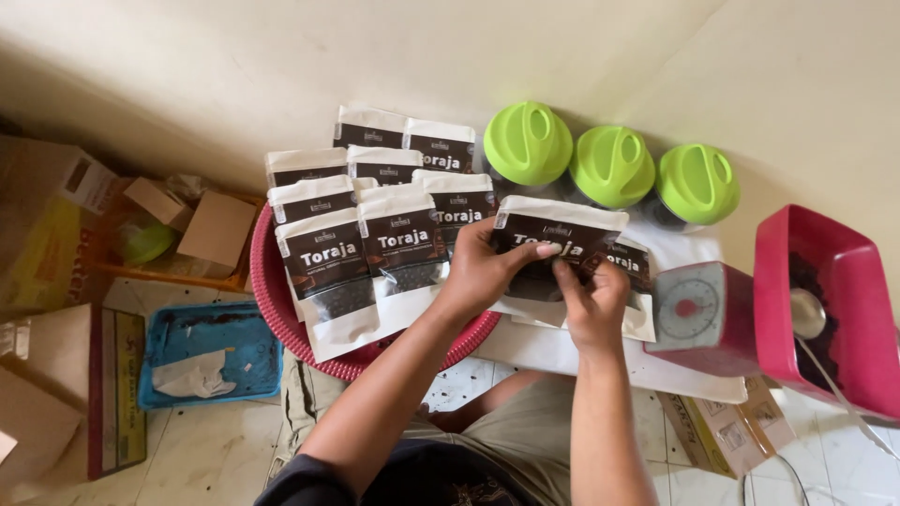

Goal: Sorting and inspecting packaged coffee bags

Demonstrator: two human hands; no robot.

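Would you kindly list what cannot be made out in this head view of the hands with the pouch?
- Pouch lower half: hidden by left hand and right hand.
- Jars under the green lids: bodies hidden by lids and pouches.
- Red tub: cut off by the right edge; its dark contents are too small to identify.
- Scale dial: too small to read.
- Red basket: mostly covered by pouches.

Standing pouches (375, 215) crowd the red basket (267, 290) along its far and middle parts. Three green-lidded jars (611, 166) line the wall beyond. The scale (698, 314) and red tub (825, 300) block the right. Bare floor tiles (216, 450) lie open near the blue tray (208, 356).
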